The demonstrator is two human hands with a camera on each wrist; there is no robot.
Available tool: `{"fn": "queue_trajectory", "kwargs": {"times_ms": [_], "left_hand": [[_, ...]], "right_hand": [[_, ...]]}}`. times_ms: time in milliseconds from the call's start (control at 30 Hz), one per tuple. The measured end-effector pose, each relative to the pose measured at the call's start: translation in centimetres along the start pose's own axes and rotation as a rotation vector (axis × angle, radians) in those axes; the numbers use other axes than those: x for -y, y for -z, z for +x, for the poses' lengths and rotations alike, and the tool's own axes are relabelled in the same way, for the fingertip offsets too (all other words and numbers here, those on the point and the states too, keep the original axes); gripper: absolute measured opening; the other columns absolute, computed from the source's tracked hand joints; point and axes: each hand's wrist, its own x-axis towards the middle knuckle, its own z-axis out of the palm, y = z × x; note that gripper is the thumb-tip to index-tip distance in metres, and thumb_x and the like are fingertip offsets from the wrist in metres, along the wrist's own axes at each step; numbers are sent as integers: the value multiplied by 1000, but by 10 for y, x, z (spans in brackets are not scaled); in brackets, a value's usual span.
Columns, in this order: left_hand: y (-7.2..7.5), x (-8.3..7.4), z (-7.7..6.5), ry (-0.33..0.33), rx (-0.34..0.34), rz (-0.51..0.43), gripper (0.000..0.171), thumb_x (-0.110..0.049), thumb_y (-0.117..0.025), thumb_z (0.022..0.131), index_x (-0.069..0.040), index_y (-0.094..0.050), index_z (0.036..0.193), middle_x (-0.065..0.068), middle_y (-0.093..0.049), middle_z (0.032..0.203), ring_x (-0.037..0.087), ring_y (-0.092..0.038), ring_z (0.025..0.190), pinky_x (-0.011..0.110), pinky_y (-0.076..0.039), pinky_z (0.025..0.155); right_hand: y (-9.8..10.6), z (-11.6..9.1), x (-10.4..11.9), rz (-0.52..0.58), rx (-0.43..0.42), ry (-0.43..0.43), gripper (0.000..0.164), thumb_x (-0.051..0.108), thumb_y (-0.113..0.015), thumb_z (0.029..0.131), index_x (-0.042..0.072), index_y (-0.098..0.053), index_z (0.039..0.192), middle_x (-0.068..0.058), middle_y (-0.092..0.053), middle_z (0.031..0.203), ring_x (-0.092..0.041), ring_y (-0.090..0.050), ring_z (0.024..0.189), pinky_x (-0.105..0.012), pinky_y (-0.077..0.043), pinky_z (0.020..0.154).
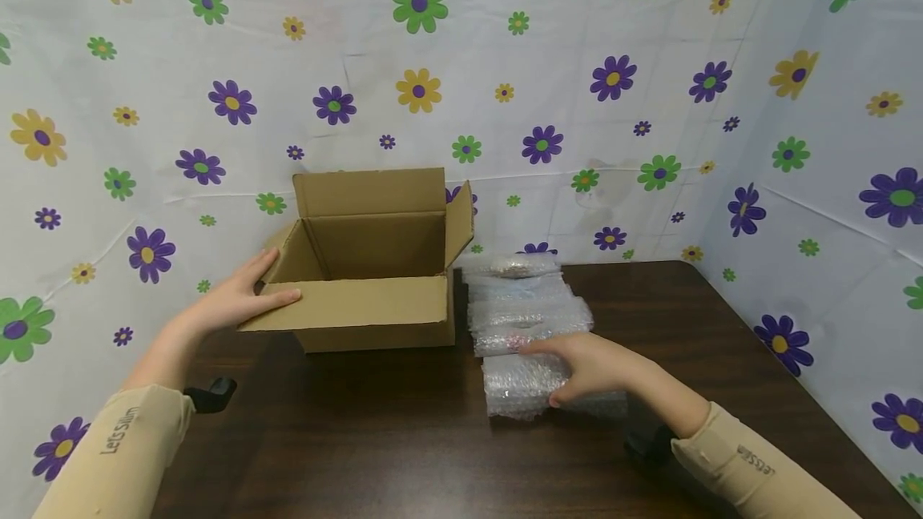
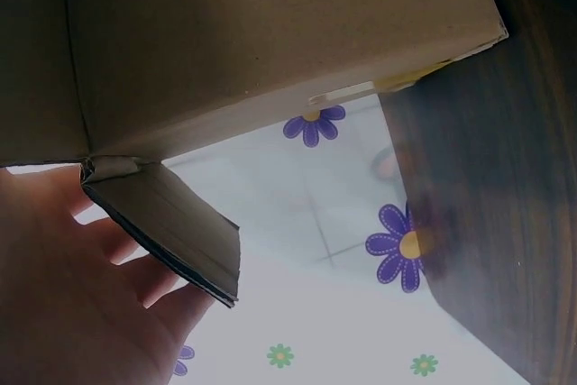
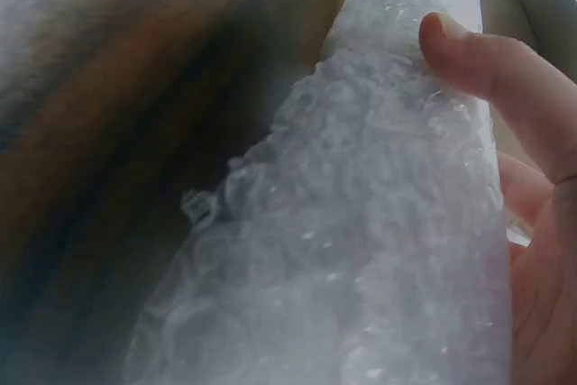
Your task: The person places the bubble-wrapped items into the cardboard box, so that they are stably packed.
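An open cardboard box (image 1: 378,335) stands near the back wall, its flaps folded outward. My left hand (image 1: 234,295) holds the box at its front left corner, thumb over the front flap (image 1: 375,303) and fingers along the left side flap. In the left wrist view the fingers (image 2: 117,241) reach behind a flap (image 2: 176,214). Right of the box, several bubble-wrapped bundles (image 1: 530,312) lie in a row. My right hand (image 1: 598,363) grips the nearest bubble-wrapped bundle (image 1: 519,384), its thumb (image 3: 487,65) against the wrap in the right wrist view. The bundle's contents are hidden.
Everything stands on a dark wooden table (image 1: 404,439). A white cloth with printed flowers (image 1: 476,46) hangs behind the table and along its right side. The box's right flap (image 1: 459,223) leans outward toward the bundles.
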Motion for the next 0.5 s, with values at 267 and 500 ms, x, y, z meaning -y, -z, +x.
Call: {"fn": "queue_trajectory", "kwargs": {"times_ms": [267,500], "left_hand": [[1,-1,2,-7,-2,10,99,-45,-63,91,1,-3,154,31,-3,157,50,-2,142,71,-12,106],[1,1,0,-13,-5,0,99,-44,-63,91,2,-2,154,31,-2,156,51,0,142,71,-10,106]], "right_hand": [[20,0,13,8,-53,42,72,33,-81,75,24,-53,140,6,-53,139,-18,-50,126,-45,-46,98],[40,1,25,-10,-68,75,70,36,-81,76,24,-54,140,7,-54,137,-16,-52,124,-42,-49,95]]}}
